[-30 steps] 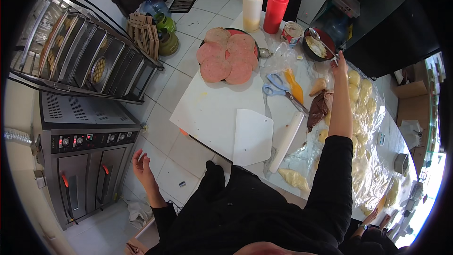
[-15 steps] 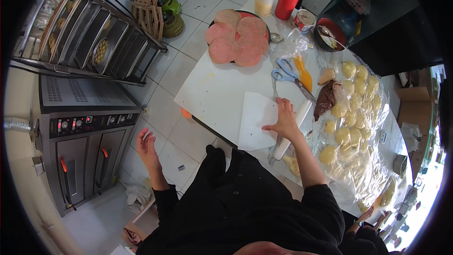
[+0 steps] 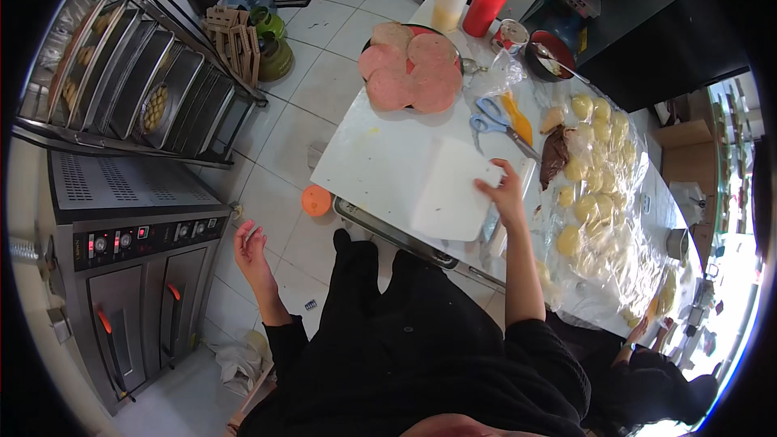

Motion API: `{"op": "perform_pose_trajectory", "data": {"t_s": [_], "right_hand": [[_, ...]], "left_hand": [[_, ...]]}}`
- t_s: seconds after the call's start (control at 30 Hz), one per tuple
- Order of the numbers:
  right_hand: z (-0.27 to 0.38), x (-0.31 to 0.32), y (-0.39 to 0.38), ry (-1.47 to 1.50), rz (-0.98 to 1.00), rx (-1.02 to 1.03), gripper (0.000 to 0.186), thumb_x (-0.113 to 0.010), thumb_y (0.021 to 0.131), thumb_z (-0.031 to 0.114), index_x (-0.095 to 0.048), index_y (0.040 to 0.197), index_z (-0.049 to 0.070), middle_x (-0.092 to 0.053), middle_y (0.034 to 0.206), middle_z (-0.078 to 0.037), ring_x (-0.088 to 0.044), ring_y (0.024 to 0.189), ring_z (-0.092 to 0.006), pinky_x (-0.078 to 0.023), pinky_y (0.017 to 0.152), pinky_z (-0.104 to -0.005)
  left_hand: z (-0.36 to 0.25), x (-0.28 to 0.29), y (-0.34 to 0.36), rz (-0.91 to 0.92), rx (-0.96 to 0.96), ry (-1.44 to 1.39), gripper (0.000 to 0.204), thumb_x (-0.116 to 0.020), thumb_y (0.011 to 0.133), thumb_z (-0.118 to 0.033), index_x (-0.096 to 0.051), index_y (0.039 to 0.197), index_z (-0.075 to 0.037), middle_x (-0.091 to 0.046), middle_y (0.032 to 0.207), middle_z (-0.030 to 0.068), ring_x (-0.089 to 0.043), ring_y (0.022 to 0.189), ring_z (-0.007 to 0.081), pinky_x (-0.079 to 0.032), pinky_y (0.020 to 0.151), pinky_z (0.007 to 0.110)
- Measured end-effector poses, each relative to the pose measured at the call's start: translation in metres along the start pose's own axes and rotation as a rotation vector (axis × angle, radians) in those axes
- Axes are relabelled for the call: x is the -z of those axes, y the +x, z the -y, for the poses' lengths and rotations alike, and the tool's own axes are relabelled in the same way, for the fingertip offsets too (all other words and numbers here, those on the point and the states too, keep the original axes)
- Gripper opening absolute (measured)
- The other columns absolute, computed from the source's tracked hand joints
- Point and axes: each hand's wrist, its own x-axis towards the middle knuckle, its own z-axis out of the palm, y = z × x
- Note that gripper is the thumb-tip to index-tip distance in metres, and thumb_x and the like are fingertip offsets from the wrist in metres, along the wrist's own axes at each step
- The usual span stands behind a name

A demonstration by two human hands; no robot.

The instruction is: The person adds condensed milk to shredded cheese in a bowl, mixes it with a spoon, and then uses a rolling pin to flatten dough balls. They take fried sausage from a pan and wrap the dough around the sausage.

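My right hand grips the right edge of a white flat plastic scraper, blurred, on the white table. My left hand hangs over the floor left of the table, fingers loosely curled apart and holding nothing. Beyond the scraper lie blue-handled scissors, an orange piping bag and a brown piping bag. A white rolling pin beside my right wrist is partly hidden. Round pink meat slices cover a plate at the back.
Dough balls under plastic lie right. Two squeeze bottles, a tin and a bowl stand behind. A tray rack and oven are left. An orange container is below the table edge. A co-worker's hands are lower right.
My right hand has come down from the bowl to the scraper and grips it, and the scraper has shifted. My left hand has moved slightly and stays in the air.
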Motion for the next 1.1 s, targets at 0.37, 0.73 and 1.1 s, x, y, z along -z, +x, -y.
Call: {"op": "perform_pose_trajectory", "data": {"t_s": [0.37,0.73,1.1], "right_hand": [[0.039,-0.105,-0.069,-1.043,-0.581,-0.212,0.050,-0.068,0.068,0.020,-0.041,0.108,0.005,-0.058,0.096,-0.018,-0.057,0.087,-0.0359,-0.044,0.073,-0.0421],[0.077,-0.214,-0.049,-0.654,-0.578,0.021,0.051,-0.074,0.062,0.017,-0.044,0.101,0.003,-0.060,0.086,-0.017,-0.059,0.078,-0.0326,-0.047,0.067,-0.0389],[0.054,-0.379,-0.061,-0.521,0.250,0.095,0.051,-0.071,0.064,0.018,-0.046,0.106,0.005,-0.058,0.084,-0.019,-0.056,0.085,-0.0358,-0.043,0.077,-0.0422]], "left_hand": [[0.030,0.098,0.143,0.105,0.051,-0.080,0.026,-0.050,0.083,-0.011,-0.049,0.108,-0.005,-0.050,0.109,0.0060,-0.050,0.097,0.0153,-0.040,0.083,0.028],[0.059,0.162,0.208,0.080,0.122,-0.133,0.028,-0.051,0.085,-0.017,-0.049,0.111,-0.008,-0.050,0.112,0.0065,-0.049,0.101,0.0169,-0.038,0.086,0.030],[0.047,0.129,0.246,0.209,0.122,-0.185,0.029,-0.053,0.082,-0.015,-0.050,0.110,-0.009,-0.051,0.107,0.0033,-0.050,0.096,0.0150,-0.038,0.083,0.029]]}}
